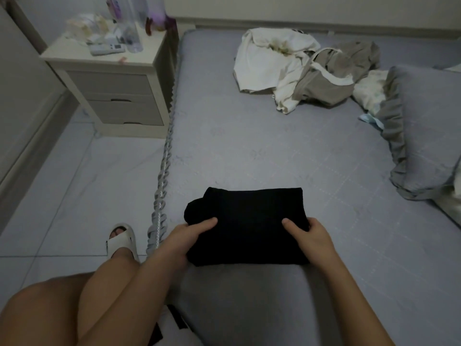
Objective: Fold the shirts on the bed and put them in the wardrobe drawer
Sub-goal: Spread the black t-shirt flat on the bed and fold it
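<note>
One bed [249, 151], grey-blue quilted cover with a ruffled trim along its left edge; carries all the clothing listed below.

One tiled floor [74, 186], pale, to the left of the bed.

One nightstand [109, 96], cream frame with two grey drawers, standing on the floor against the bed's far left corner; its top holds a remote control [107, 49] and blurred bottles and packets that cannot be identified.

One pillow [429, 126], grey-blue with a frilled border, at the right side of the bed.

One heap of unfolded shirts at the far side of the bed, well apart from the hands: a white shirt [264, 61] crumpled on the left, a grey shirt [334, 78] with white trim overlapping it on the right.

One black shirt [245, 226], folded into a compact rectangle, lying flat on the near part of the bed close to its left edge.

One left hand [189, 236], at the folded shirt's left side, thumb on top, fingers curled under the cloth, grasping it.

One right hand [311, 233], at the shirt's right side, thumb on top, fingers tucked beneath, grasping likewise.

One white slipper [122, 239], worn on a foot on the floor beside the bed.
</note>
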A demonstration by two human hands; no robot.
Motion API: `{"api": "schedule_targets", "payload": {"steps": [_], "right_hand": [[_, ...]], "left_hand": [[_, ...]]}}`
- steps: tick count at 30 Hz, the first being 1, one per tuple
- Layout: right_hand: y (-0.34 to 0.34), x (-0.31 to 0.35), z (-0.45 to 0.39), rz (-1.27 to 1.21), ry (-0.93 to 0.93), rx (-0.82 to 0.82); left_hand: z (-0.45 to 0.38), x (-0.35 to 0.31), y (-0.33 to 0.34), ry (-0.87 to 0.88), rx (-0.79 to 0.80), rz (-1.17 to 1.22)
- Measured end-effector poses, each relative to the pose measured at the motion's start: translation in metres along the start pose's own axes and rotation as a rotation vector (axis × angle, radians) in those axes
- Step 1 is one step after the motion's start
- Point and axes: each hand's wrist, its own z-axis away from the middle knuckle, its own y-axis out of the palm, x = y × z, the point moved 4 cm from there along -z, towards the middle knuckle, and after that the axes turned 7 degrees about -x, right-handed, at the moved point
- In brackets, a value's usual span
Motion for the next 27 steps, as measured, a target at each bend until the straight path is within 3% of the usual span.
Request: {"api": "schedule_targets", "payload": {"steps": [4, 8, 13, 17, 20, 27], "right_hand": [[0.011, -0.004, 0.008, -0.321, 0.17, 0.196], [0.021, 0.006, 0.021, -0.357, 0.095, 0.208], [0.037, 0.049, 0.044, -0.357, 0.016, 0.283], [0.091, 0.118, 0.073, -0.406, -0.012, 0.498], [0.171, 0.181, 0.1, -0.401, -0.006, 0.676], [0.368, 0.38, 0.178, -0.254, -0.162, 0.724]], "left_hand": [[0.009, 0.015, -0.006, -0.055, 0.115, 0.083], [0.019, 0.015, -0.011, -0.085, 0.146, 0.183], [0.046, -0.012, -0.048, 0.104, 0.107, 0.303], [0.081, -0.042, -0.134, 0.245, 0.027, 0.413], [0.099, -0.074, -0.22, 0.323, -0.076, 0.477], [0.136, -0.191, -0.422, 0.417, -0.284, 0.594]]}}
